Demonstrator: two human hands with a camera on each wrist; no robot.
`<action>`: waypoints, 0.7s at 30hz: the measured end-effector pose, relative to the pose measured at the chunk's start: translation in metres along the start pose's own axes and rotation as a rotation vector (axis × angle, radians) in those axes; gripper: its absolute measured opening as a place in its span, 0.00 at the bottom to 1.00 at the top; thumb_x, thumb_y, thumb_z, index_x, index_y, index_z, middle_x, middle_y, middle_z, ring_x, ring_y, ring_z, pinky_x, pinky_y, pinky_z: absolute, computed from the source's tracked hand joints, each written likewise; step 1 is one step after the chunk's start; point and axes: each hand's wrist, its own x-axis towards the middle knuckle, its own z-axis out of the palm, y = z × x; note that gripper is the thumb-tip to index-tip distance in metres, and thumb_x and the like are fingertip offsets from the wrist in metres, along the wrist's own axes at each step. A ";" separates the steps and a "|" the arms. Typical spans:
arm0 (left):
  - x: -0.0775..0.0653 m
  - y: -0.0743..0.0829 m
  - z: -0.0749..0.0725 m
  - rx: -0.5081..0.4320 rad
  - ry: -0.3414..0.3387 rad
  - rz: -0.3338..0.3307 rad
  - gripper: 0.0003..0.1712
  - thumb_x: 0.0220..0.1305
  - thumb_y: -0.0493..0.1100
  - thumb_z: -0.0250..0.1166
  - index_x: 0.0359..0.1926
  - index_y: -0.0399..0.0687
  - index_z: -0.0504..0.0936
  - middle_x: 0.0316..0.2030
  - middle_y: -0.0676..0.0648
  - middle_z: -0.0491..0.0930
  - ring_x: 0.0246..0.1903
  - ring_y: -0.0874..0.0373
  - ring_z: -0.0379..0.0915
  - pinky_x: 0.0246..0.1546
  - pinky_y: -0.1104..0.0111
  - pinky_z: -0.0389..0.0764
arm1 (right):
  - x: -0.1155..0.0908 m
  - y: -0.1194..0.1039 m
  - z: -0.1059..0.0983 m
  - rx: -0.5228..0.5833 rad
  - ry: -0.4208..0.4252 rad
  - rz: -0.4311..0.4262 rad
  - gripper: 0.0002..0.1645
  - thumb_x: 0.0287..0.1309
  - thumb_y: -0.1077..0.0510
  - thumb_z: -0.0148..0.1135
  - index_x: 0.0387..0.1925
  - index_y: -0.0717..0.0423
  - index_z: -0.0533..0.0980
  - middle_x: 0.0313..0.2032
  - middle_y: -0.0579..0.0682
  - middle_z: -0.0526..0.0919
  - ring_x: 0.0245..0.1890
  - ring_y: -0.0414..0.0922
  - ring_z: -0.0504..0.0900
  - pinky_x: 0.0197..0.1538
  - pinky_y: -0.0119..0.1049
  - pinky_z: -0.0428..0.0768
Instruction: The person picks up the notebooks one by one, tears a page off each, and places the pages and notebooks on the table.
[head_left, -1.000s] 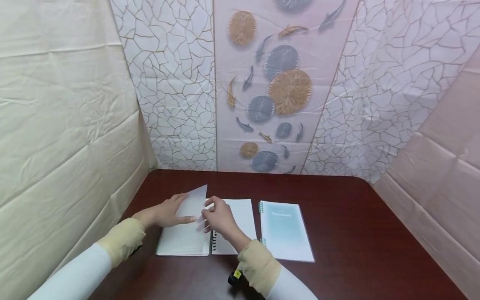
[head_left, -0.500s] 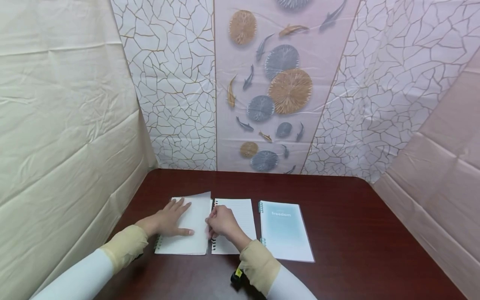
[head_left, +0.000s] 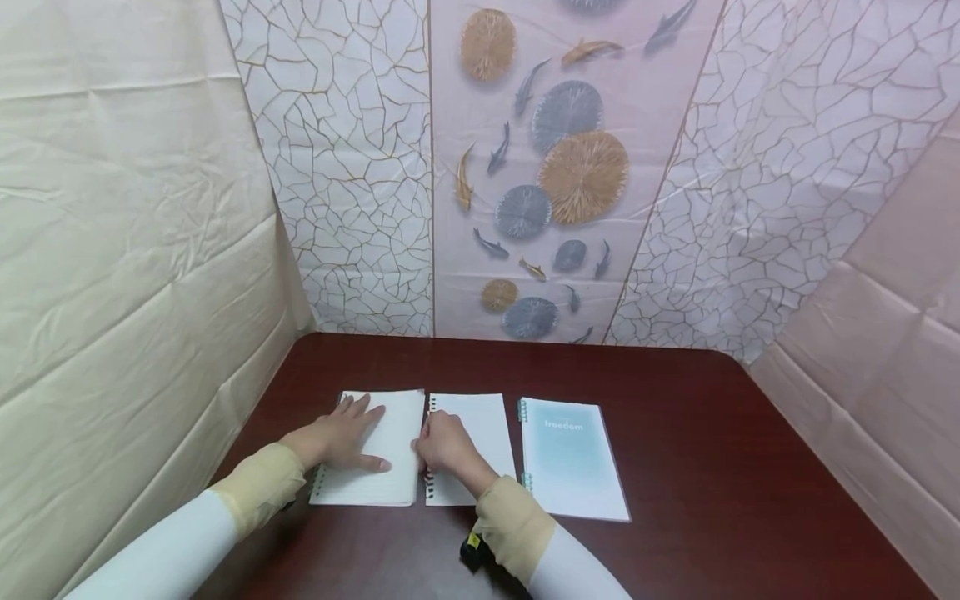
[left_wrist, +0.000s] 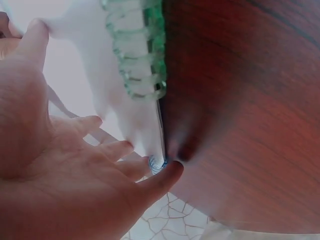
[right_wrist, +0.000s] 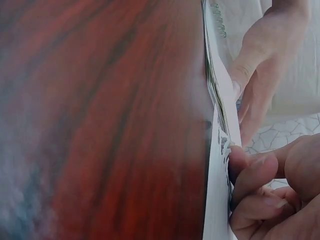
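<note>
While it lies flat and open at a page of pale paper, the ring-bound notebook (head_left: 397,433) sits at 7 o'clock from the middle of the head view, with its green rings (left_wrist: 137,55) along its 9 o'clock side. Of the 2 hands, the left hand (head_left: 348,437) is spread wide with its fingers straight, resting on the page and gripping nothing. The right hand (head_left: 442,446) is at the notebook's 3 o'clock edge, with its fingers curled and their tips pinching that edge; how many leaves they have is hidden.

Just beside the notebook at 3 o'clock lies a lined pad (head_left: 483,425) with dark rings, partly covered by the right hand. Farther out at 3 o'clock is a blue-and-white notebook (head_left: 573,458) marked "freedom". A small black object (head_left: 472,552) with a yellow patch is at about 4 o'clock, next to the right cuff (head_left: 517,527).

All 3 paper items lie on the dark red worktop (head_left: 720,467). Beyond it at 1 o'clock hangs a pink panel (head_left: 517,171) printed with fish and round shapes; a cream cloth (head_left: 150,292) hangs at 10 o'clock.
</note>
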 end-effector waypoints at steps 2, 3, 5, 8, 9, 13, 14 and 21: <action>0.001 0.000 -0.001 -0.003 0.003 -0.006 0.64 0.59 0.74 0.72 0.80 0.37 0.61 0.79 0.26 0.52 0.77 0.22 0.46 0.67 0.27 0.62 | 0.000 -0.001 -0.001 -0.018 0.001 0.000 0.21 0.67 0.62 0.69 0.16 0.53 0.78 0.08 0.43 0.79 0.06 0.35 0.72 0.15 0.29 0.69; 0.001 0.000 -0.002 -0.006 0.003 -0.009 0.64 0.59 0.74 0.73 0.80 0.37 0.61 0.79 0.26 0.52 0.77 0.22 0.46 0.67 0.28 0.62 | 0.000 -0.002 -0.001 -0.026 -0.002 0.002 0.21 0.67 0.61 0.69 0.16 0.53 0.77 0.08 0.43 0.79 0.06 0.35 0.72 0.16 0.29 0.69; 0.002 0.000 -0.002 -0.017 0.007 -0.008 0.64 0.57 0.73 0.74 0.80 0.37 0.62 0.79 0.25 0.53 0.77 0.22 0.47 0.68 0.28 0.62 | 0.000 -0.003 -0.002 -0.032 -0.003 0.008 0.21 0.67 0.61 0.69 0.16 0.53 0.77 0.08 0.43 0.79 0.07 0.36 0.73 0.16 0.29 0.69; 0.004 0.000 -0.002 -0.030 0.010 -0.001 0.64 0.56 0.72 0.76 0.79 0.37 0.63 0.78 0.25 0.53 0.76 0.21 0.48 0.68 0.29 0.62 | 0.000 -0.003 -0.003 -0.024 -0.003 0.014 0.21 0.67 0.61 0.70 0.17 0.53 0.77 0.08 0.44 0.79 0.07 0.36 0.73 0.16 0.29 0.70; 0.004 0.001 -0.003 -0.033 0.005 0.001 0.64 0.56 0.72 0.76 0.79 0.37 0.62 0.78 0.25 0.53 0.76 0.21 0.47 0.68 0.29 0.62 | -0.001 -0.003 -0.003 -0.021 -0.006 0.016 0.21 0.68 0.60 0.70 0.18 0.53 0.76 0.09 0.44 0.79 0.07 0.36 0.73 0.16 0.29 0.70; 0.007 0.007 -0.007 -0.033 -0.015 -0.004 0.62 0.56 0.69 0.77 0.78 0.35 0.64 0.77 0.23 0.55 0.76 0.20 0.48 0.66 0.26 0.62 | -0.007 -0.002 -0.008 0.008 -0.008 -0.042 0.18 0.70 0.57 0.69 0.22 0.52 0.76 0.11 0.43 0.79 0.10 0.37 0.75 0.16 0.29 0.70; 0.008 0.010 -0.009 -0.025 -0.014 -0.008 0.60 0.56 0.67 0.78 0.76 0.35 0.66 0.76 0.23 0.57 0.75 0.20 0.50 0.65 0.26 0.63 | -0.010 -0.003 -0.011 0.014 -0.011 -0.070 0.18 0.71 0.55 0.68 0.24 0.51 0.76 0.13 0.43 0.79 0.11 0.37 0.76 0.17 0.29 0.70; 0.028 0.052 -0.018 0.055 0.118 0.017 0.46 0.63 0.64 0.75 0.70 0.38 0.75 0.66 0.33 0.73 0.68 0.34 0.70 0.61 0.37 0.76 | -0.023 0.006 -0.060 -0.033 0.066 -0.291 0.12 0.74 0.49 0.66 0.33 0.49 0.79 0.19 0.41 0.80 0.16 0.37 0.75 0.21 0.32 0.72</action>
